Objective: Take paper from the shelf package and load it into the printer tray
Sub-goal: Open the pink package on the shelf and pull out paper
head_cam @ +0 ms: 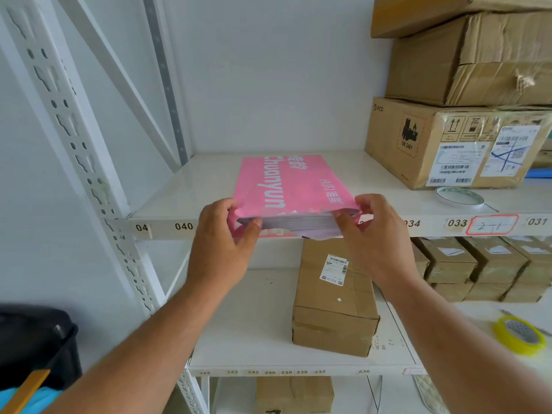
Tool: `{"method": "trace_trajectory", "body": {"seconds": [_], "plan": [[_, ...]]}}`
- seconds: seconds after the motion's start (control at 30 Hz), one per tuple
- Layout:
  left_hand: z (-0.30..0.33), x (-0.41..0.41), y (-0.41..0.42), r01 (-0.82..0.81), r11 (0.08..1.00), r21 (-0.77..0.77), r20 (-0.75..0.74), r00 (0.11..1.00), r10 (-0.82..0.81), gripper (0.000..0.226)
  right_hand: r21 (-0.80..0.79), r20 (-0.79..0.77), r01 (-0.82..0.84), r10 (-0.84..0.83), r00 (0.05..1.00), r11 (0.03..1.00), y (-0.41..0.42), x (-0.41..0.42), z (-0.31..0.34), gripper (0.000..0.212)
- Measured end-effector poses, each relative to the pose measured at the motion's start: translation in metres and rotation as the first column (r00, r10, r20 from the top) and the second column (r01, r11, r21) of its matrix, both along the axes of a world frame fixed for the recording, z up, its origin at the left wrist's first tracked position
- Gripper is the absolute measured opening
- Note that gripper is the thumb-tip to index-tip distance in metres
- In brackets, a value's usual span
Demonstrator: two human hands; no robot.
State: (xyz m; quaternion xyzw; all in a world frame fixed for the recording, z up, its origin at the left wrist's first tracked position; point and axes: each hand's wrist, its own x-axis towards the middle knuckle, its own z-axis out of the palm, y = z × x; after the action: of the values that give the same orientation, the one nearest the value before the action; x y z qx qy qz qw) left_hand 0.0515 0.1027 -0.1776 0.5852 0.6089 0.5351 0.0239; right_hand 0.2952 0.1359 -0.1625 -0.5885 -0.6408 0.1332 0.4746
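A pink paper package (286, 183) with white lettering lies flat on the upper white shelf (179, 198), its near end open and overhanging the shelf's front edge. The edge of the white paper stack (295, 224) shows inside the open end. My left hand (224, 243) pinches the torn pink wrapper at the near left corner. My right hand (376, 234) grips the wrapper at the near right corner, fingers curled over the top flap. No printer is in view.
Stacked cardboard boxes (448, 141) fill the upper shelf's right side, with a white tape roll (460, 197) in front. The lower shelf holds a brown box (334, 300), small cartons (484, 267) and a yellow tape roll (519, 333). A black bin (35, 345) stands at lower left.
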Motion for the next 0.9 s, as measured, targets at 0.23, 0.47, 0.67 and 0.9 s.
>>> {"method": "trace_trajectory", "body": {"seconds": [0.23, 0.47, 0.67, 0.9], "plan": [[-0.006, -0.007, -0.001, 0.085, 0.995, -0.044, 0.066, 0.994, -0.082, 0.054, -0.045, -0.077, 0.015, -0.019, 0.997, 0.999, -0.006, 0.005, 0.001, 0.037], [0.011, -0.011, 0.010, 0.110, 0.992, -0.069, 0.006, 0.994, -0.110, 0.052, -0.044, -0.108, 0.013, -0.018, 0.994, 0.999, 0.018, 0.002, 0.021, 0.045], [0.021, -0.021, 0.023, 0.127, 0.971, -0.201, -0.132, 0.979, -0.155, 0.050, -0.189, 0.002, -0.056, 0.058, 0.998, 0.980, 0.027, 0.007, 0.027, 0.053], [0.065, 0.012, 0.039, 0.119, 0.969, -0.218, -0.669, 0.705, -0.237, 0.060, 0.122, -0.044, 0.072, -0.067, 0.997, 0.990, -0.025, -0.011, 0.016, 0.027]]}}
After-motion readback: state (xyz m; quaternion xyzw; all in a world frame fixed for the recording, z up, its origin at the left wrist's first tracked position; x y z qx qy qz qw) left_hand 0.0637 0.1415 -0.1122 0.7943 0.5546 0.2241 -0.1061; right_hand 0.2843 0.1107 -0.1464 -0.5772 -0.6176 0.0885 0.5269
